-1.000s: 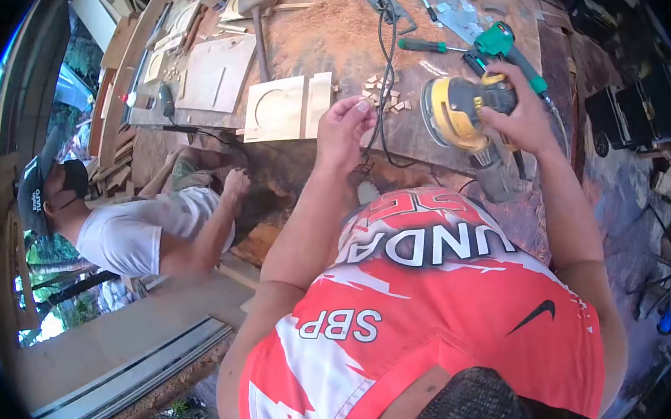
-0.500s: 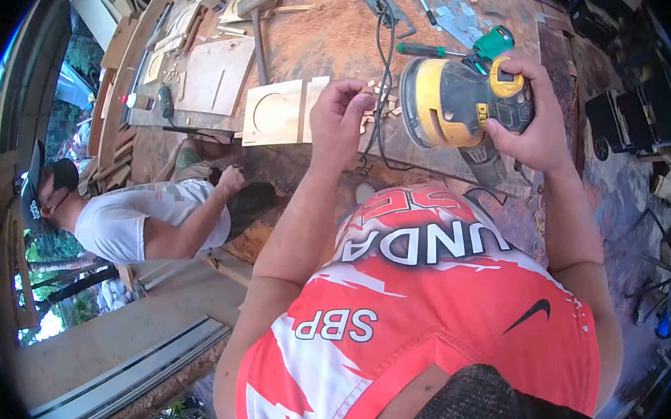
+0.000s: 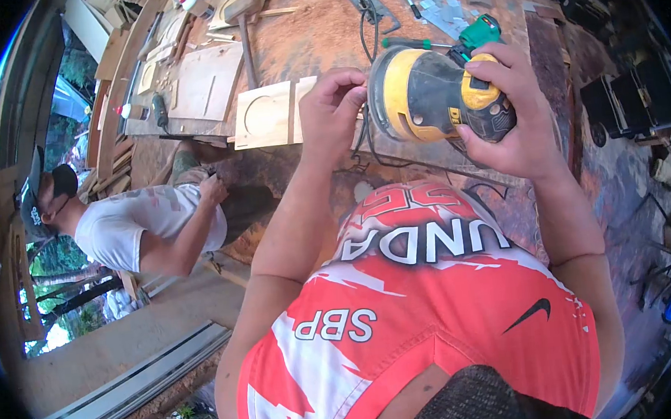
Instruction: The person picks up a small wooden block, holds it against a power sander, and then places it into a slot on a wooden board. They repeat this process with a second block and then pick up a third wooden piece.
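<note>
My right hand (image 3: 513, 113) grips a yellow and black sander (image 3: 429, 96) by its body, with the round pad facing left. Close beside the pad is my left hand (image 3: 332, 111), its thumb and fingers pinched together. Whatever is between those fingertips is too small to make out. A board with a round recess (image 3: 264, 119) lies on the workbench (image 3: 303, 43) just left of my left hand. Behind the sander are a green tool (image 3: 481, 32) and a green-handled screwdriver (image 3: 415, 43). A dark cable (image 3: 369, 29) runs down behind the pad.
A wooden mallet (image 3: 245, 39) and a pale slotted panel (image 3: 207, 82) lie on the bench's left part, near glue bottles. Sawdust covers its middle. Another person (image 3: 147, 220) in a white shirt is at the left. Black bins (image 3: 635, 107) stand at the right.
The sander has moved left with my right hand and turned slightly, so its pad is now right by my left fingertips. The other person's arm has shifted a little.
</note>
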The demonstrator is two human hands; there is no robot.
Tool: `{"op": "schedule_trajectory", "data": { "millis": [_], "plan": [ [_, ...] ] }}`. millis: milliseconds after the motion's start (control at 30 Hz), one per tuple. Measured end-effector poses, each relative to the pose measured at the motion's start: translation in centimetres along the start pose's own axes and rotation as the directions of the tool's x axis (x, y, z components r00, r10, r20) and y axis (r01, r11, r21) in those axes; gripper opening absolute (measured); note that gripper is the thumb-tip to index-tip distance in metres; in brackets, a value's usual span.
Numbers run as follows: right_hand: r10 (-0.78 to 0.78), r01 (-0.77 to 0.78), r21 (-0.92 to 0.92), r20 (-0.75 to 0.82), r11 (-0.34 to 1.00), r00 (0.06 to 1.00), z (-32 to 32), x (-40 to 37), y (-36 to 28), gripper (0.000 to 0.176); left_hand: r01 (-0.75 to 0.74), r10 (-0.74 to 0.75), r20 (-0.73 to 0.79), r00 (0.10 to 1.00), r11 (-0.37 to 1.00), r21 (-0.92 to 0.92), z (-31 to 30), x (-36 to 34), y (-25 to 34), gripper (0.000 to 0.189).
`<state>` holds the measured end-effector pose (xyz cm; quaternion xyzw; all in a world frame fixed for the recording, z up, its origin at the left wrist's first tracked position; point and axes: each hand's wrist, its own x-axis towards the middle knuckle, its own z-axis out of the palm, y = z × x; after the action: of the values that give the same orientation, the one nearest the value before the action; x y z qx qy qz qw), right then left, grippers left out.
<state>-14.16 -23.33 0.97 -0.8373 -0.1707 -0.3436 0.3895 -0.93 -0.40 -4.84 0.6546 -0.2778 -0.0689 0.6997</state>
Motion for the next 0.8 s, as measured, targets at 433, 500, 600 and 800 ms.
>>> {"op": "schedule_trajectory", "data": {
  "millis": [433, 500, 600, 800],
  "plan": [
    [0.014, -0.014, -0.054, -0.001, 0.998, 1.000, -0.31, 0.03, -0.04, 0.067, -0.091, 0.089, 0.024, 0.996, 0.990, 0.107, 0.17, 0.24, -0.09, 0.014],
    [0.016, -0.016, -0.055, -0.001, 0.998, 1.000, -0.32, 0.03, 0.13, 0.067, -0.099, 0.095, 0.038, 0.995, 0.987, 0.126, 0.09, 0.27, 0.12, 0.015],
    [0.017, -0.017, -0.049, -0.005, 0.999, 1.000, -0.28, 0.22, -0.03, 0.067, -0.094, 0.092, 0.020, 0.996, 0.990, 0.101, 0.08, 0.15, 0.21, 0.015],
    [0.018, -0.018, -0.054, 0.000, 0.998, 1.000, -0.21, 0.46, 0.16, 0.068, -0.113, 0.112, 0.019, 0.994, 0.990, 0.085, -0.19, 0.22, -0.03, 0.014]
  ]
}}
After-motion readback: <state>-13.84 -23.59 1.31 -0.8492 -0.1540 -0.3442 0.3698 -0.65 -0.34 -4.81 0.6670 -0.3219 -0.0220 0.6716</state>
